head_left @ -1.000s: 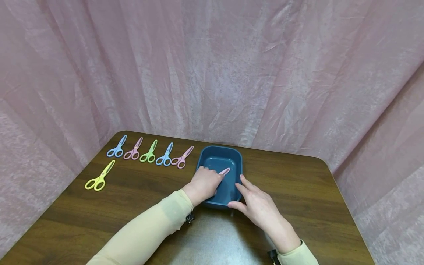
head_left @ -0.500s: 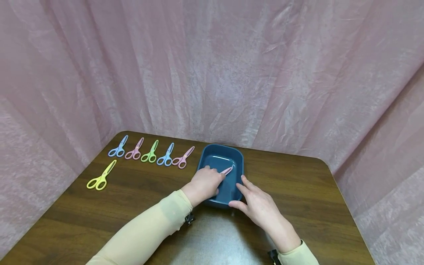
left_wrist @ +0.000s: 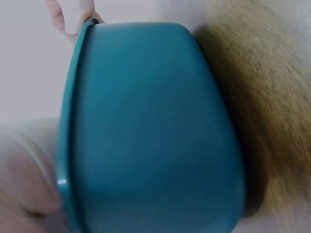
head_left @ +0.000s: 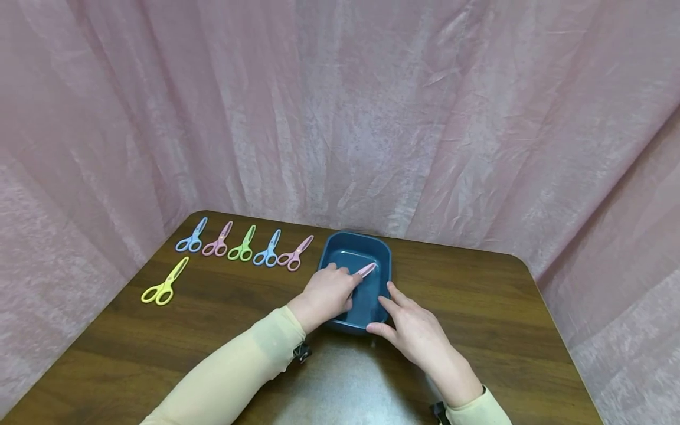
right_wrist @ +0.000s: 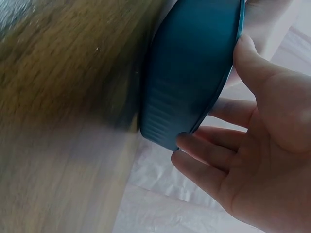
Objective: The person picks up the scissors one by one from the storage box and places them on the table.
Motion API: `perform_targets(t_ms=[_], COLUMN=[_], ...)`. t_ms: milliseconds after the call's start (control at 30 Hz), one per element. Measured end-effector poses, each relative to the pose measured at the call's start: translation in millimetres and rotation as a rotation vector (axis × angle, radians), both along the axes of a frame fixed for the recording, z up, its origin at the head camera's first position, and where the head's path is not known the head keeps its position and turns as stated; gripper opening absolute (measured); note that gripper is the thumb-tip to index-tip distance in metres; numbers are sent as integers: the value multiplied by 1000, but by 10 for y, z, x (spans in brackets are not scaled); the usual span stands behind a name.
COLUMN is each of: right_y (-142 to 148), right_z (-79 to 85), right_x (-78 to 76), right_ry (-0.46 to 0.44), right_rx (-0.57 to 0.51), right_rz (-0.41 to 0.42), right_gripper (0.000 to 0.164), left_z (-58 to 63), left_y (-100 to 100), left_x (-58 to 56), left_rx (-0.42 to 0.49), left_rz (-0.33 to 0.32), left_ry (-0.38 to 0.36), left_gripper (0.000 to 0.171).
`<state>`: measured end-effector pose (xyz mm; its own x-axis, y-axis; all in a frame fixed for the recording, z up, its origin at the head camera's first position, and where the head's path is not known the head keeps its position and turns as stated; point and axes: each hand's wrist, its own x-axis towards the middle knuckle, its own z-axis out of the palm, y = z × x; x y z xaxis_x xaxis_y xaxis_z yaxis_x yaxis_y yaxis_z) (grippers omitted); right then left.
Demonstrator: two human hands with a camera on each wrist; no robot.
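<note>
A pair of pink scissors lies inside the dark teal plastic bin in the head view. Only its blade end shows, pointing to the far right. My left hand reaches over the bin's left rim and grips the scissors, hiding the handles. In the left wrist view the bin's outer wall fills the middle, with part of my left hand at the left. My right hand rests on the bin's near right corner, thumb and fingers spread along the rim. The right wrist view shows those fingers loosely extended, touching the rim.
Left of the bin, several scissors lie in a row: blue, pink, green, blue and pink. Yellow scissors lie nearer. The brown wooden table ends at a pink curtain.
The blade tip of the pink scissors has moved slightly toward the bin's far right corner. The bin has shifted slightly away. My right hand stays at the rim.
</note>
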<state>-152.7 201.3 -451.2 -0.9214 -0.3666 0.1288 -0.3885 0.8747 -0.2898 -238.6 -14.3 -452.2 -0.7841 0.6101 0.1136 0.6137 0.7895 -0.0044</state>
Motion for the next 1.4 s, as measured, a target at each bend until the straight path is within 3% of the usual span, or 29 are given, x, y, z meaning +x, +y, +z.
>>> perform_targets(t_ms=[400, 833, 1033, 1400], right_y=[-27, -23, -26, -19], right_z=[43, 39, 42, 40], right_x=[38, 31, 37, 43], right_ry=[13, 21, 23, 2], right_rx=[18, 11, 8, 3], right_rz=[3, 10, 14, 12], right_gripper=[71, 71, 71, 72], left_z=[90, 232, 221, 149], left_y=[-188, -479, -669, -948], left_x=[85, 253, 288, 371], left_rx=[109, 218, 243, 269], left_rz=[-16, -20, -15, 6], left_ry=[137, 210, 282, 350], left_gripper=[52, 42, 40, 37])
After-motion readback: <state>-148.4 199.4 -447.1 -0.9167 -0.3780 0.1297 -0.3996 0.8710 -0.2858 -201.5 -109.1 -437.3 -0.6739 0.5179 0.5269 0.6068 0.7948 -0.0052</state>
